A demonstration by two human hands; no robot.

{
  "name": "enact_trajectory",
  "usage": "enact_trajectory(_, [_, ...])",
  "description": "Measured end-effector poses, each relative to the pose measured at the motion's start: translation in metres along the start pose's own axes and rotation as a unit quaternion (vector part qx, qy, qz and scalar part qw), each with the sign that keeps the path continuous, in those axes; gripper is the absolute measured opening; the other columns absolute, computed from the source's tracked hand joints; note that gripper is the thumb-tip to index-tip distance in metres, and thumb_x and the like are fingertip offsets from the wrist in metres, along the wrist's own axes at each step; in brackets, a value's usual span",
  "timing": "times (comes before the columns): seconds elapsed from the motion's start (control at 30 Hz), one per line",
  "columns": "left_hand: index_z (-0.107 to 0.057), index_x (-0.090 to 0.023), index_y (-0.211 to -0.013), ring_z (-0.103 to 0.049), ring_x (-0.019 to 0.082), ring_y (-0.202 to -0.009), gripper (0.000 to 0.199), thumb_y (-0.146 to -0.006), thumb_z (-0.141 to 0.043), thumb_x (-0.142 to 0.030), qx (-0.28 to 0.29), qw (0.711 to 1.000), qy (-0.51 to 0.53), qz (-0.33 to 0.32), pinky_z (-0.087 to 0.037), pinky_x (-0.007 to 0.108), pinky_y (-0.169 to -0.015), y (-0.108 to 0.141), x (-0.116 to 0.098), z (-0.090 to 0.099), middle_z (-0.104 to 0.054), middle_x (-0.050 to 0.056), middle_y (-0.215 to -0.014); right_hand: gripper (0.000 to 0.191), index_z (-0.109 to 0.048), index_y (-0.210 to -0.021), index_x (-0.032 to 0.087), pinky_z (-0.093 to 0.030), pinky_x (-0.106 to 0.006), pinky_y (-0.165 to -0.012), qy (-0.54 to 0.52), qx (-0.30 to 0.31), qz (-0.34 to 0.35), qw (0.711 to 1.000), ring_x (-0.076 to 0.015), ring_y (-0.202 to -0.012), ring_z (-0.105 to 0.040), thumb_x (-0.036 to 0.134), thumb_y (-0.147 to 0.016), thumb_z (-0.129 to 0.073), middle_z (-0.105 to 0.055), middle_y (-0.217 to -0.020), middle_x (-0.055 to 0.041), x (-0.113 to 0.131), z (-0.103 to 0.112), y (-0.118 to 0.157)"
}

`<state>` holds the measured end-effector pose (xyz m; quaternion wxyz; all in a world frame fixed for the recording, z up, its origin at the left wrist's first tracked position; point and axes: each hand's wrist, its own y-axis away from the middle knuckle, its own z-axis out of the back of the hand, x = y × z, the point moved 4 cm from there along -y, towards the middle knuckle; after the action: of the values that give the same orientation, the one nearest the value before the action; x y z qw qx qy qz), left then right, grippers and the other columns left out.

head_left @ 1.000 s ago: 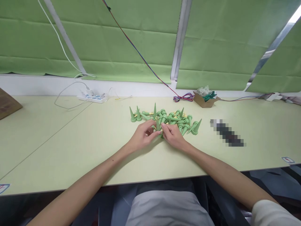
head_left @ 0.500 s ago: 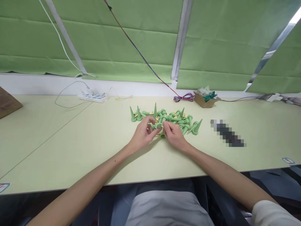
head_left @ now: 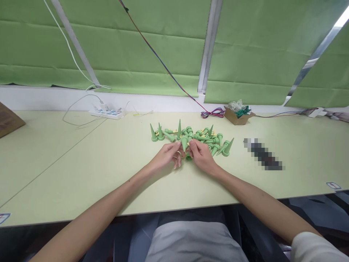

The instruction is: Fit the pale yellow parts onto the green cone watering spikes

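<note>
A green plastic watering spike (head_left: 184,142) sits between my hands, its pointed end aimed down towards me. My left hand (head_left: 168,154) pinches it with thumb and fingers from the left. At its right side my right hand (head_left: 201,154) is closed, with the thumb and forefinger on a small yellow valve piece (head_left: 188,144), mostly hidden. Behind and around both hands lies a pile of green spikes (head_left: 203,138) mixed with small yellow parts. A few spikes stand point up, such as the one at the left (head_left: 153,133) and the one at the right (head_left: 228,148).
A cardboard box (head_left: 236,117) with clear and green plastic stands at the back, beside coiled red-blue wire (head_left: 212,113). A white power strip (head_left: 107,113) lies back left. To the right is a blurred dark object (head_left: 263,154). A brown board (head_left: 9,120) sits far left.
My left hand has turned over, tipping the spike so its point faces down towards me instead of its round end. The right hand has hardly moved.
</note>
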<state>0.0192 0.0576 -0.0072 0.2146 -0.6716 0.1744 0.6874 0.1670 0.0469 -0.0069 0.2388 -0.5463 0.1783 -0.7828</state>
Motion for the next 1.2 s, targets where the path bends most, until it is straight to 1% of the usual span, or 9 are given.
enact_trajectory(0.17, [-0.059, -0.014, -0.075, -0.056, 0.013, -0.049, 0.054, -0.089, -0.05, -0.065, -0.026, 1.0, -0.012, -0.002, -0.047, 0.024, -0.043, 0.001, -0.003, 0.0, -0.055, 0.003, -0.06, 0.047, -0.043, -0.065, 0.021, -0.034, -0.027, -0.053, 0.006, 0.007, 0.003, 1.0, -0.012, -0.053, -0.042, 0.051, -0.102, -0.036, -0.045, -0.058, 0.0024, 0.001, 0.0, 0.0])
enact_trajectory(0.37, [-0.062, -0.012, -0.075, -0.057, 0.012, -0.052, 0.05, -0.089, -0.054, -0.06, -0.002, 1.0, 0.0, 0.002, -0.046, 0.024, -0.045, 0.002, -0.005, 0.001, -0.057, 0.004, -0.067, 0.047, -0.042, -0.065, 0.021, -0.032, -0.027, -0.052, 0.007, 0.011, 0.006, 1.0, -0.0116, -0.051, -0.04, 0.05, -0.101, -0.038, -0.043, -0.057, 0.0029, 0.002, 0.001, 0.0])
enact_trajectory(0.6, [-0.061, -0.014, -0.08, -0.055, 0.012, -0.054, 0.043, -0.089, -0.058, -0.056, 0.019, 1.0, 0.006, -0.009, -0.046, 0.024, -0.047, 0.005, -0.005, 0.004, -0.052, 0.001, -0.065, 0.047, -0.042, -0.065, 0.021, -0.031, -0.027, -0.052, 0.01, 0.025, 0.001, 1.0, -0.0117, -0.05, -0.038, 0.052, -0.1, -0.039, -0.042, -0.055, 0.0035, 0.0, 0.001, 0.0])
enact_trajectory(0.73, [-0.057, -0.017, -0.076, -0.054, 0.011, -0.054, 0.038, -0.088, -0.061, -0.052, 0.026, 0.998, -0.052, -0.027, -0.047, 0.025, -0.051, 0.01, -0.012, 0.003, -0.051, -0.001, -0.062, 0.045, -0.042, -0.066, 0.022, -0.031, -0.027, -0.052, -0.003, 0.029, 0.0, 1.0, -0.012, -0.051, -0.038, 0.052, -0.1, -0.039, -0.041, -0.056, 0.0037, -0.001, 0.0, 0.001])
enact_trajectory(0.83, [-0.06, -0.017, -0.084, -0.053, 0.011, -0.053, 0.031, -0.087, -0.063, -0.048, 0.035, 0.993, -0.106, -0.046, -0.045, 0.026, -0.053, 0.012, -0.016, 0.001, -0.055, 0.0, -0.064, 0.046, -0.039, -0.066, 0.022, -0.031, -0.027, -0.052, 0.001, 0.025, -0.001, 1.0, -0.012, -0.051, -0.037, 0.052, -0.1, -0.039, -0.041, -0.056, 0.0037, -0.002, 0.0, 0.0])
enact_trajectory(0.9, [-0.06, -0.017, -0.089, -0.051, 0.012, -0.052, 0.028, -0.085, -0.066, -0.044, 0.024, 0.988, -0.142, -0.057, -0.042, 0.025, -0.052, 0.013, -0.016, 0.0, -0.055, -0.001, -0.063, 0.046, -0.037, -0.065, 0.022, -0.03, -0.027, -0.052, 0.004, 0.026, -0.001, 1.0, -0.0119, -0.051, -0.036, 0.052, -0.1, -0.039, -0.039, -0.055, 0.0038, -0.002, 0.0, 0.0])
enact_trajectory(1.0, [-0.059, -0.018, -0.093, -0.049, 0.011, -0.052, 0.026, -0.083, -0.068, -0.04, -0.02, 0.978, -0.194, -0.077, -0.039, 0.024, -0.051, 0.012, -0.013, 0.001, -0.053, -0.003, -0.063, 0.048, -0.036, -0.063, 0.022, -0.028, -0.027, -0.05, 0.002, 0.029, -0.003, 1.0, -0.0116, -0.049, -0.035, 0.052, -0.1, -0.038, -0.037, -0.052, 0.0041, -0.003, -0.001, 0.0])
enact_trajectory(1.1, [-0.057, -0.018, -0.089, -0.049, 0.012, -0.057, 0.025, -0.082, -0.069, -0.039, -0.054, 0.963, -0.239, -0.11, -0.039, 0.025, -0.052, 0.012, -0.013, 0.002, -0.05, -0.003, -0.065, 0.051, -0.036, -0.061, 0.022, -0.028, -0.027, -0.049, -0.012, 0.034, -0.012, 0.999, -0.0116, -0.048, -0.035, 0.054, -0.1, -0.037, -0.036, -0.05, 0.004, -0.004, -0.001, 0.0])
enact_trajectory(1.2, [-0.055, -0.018, -0.085, -0.052, 0.013, -0.062, 0.024, -0.083, -0.068, -0.039, -0.066, 0.952, -0.267, -0.134, -0.042, 0.025, -0.055, 0.012, -0.015, 0.001, -0.05, -0.002, -0.07, 0.053, -0.036, -0.059, 0.022, -0.029, -0.027, -0.047, -0.045, 0.035, -0.025, 0.998, -0.0115, -0.045, -0.036, 0.056, -0.099, -0.037, -0.036, -0.046, 0.004, -0.004, -0.003, 0.001])
